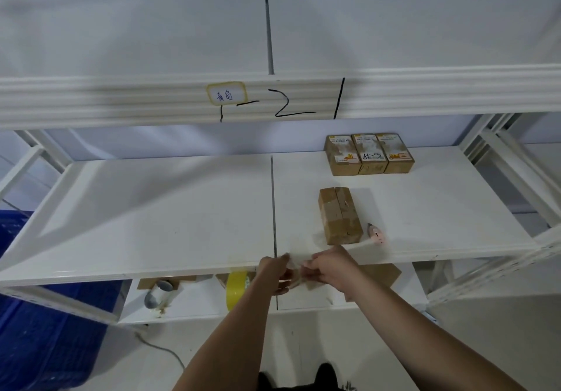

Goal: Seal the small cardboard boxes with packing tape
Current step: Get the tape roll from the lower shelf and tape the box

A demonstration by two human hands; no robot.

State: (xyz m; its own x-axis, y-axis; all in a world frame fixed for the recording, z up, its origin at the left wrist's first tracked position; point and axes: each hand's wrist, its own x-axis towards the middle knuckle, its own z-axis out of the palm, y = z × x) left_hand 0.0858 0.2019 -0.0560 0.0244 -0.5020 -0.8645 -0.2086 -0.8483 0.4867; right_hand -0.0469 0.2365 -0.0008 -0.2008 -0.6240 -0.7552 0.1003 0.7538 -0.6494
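Note:
A small brown cardboard box lies on the white shelf, its top seam showing as a dark slit. Three more small boxes with labels stand in a row at the back right. My left hand and my right hand meet at the shelf's front edge, just below the box. Between them they grip a roll of clear packing tape, mostly hidden by the fingers. A pale tape strip stretches from the hands to the right, toward a pink utility knife.
On the lower shelf lie a yellow tape roll, a grey tape roll and flat cardboard pieces. A blue crate stands at the left. The upper shelf beam crosses overhead, and white uprights frame the right side.

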